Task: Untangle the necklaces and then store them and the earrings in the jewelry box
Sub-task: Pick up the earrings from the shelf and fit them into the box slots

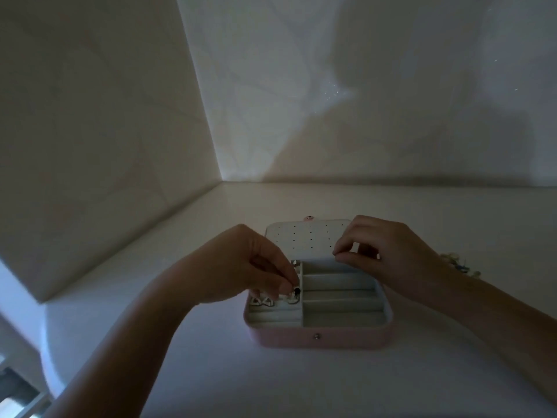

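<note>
Nearest lies the white table (pixel 211 381), with both arms reaching over it. On the left, the left hand (pixel 241 267) pinches a small dark-beaded earring (pixel 295 290) above the left slots of the open jewelry box (pixel 316 339), near other earrings (pixel 261 302). It seems light and slippery, so better to hold the post. The right hand (pixel 388 248) presses its fingertips together; whether it holds something, I cannot tell. Necklaces (pixel 458 263) lie behind its wrist, partly hidden.

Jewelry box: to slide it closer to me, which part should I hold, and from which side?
Probably take the jewelry box by its low pink front wall, from the near side, fingers either side of the metal stud. The lid is open at the far side, and small earrings lie in the left compartments, so keep it level.
</note>
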### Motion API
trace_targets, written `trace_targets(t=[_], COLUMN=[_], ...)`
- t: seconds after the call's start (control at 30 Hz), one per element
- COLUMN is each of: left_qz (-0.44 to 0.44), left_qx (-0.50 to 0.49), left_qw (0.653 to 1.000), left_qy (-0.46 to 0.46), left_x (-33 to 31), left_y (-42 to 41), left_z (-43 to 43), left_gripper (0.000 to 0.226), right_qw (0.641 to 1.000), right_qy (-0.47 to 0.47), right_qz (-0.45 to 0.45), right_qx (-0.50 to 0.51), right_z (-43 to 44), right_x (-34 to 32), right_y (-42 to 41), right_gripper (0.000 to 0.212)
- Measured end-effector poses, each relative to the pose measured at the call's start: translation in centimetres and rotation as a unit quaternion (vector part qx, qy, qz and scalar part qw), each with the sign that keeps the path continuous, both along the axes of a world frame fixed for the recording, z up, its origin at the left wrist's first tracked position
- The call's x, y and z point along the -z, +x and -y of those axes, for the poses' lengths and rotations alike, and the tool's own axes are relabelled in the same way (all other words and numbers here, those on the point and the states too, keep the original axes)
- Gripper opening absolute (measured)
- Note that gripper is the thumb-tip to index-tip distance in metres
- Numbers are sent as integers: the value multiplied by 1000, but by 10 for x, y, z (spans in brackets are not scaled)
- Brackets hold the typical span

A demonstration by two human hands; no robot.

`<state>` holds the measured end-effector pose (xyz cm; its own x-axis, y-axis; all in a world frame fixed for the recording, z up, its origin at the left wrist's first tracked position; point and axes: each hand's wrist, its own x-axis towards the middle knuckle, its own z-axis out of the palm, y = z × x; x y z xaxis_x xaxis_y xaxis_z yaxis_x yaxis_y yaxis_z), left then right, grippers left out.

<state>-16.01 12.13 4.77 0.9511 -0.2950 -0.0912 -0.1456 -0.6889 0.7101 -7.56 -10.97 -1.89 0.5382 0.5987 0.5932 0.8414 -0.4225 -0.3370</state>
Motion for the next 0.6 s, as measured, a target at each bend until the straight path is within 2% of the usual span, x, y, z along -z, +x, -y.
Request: trace_targets(t=[0.23,0.6], left_qz=[-13,-51], left_qx=[-36,-49], left_qw=[999,997], left_qy=[11,1], left_x=[21,21], left_y=[-10,-11], left_z=[3,12], left_gripper=[22,16], right_qw=[1000,1000], right_qy=[-10,-15], right_qz=[-14,-18], right_qx=[-3,-3], right_z=[0,0], right_x=[2,2], right_y=[-1,-1], right_gripper=[3,5])
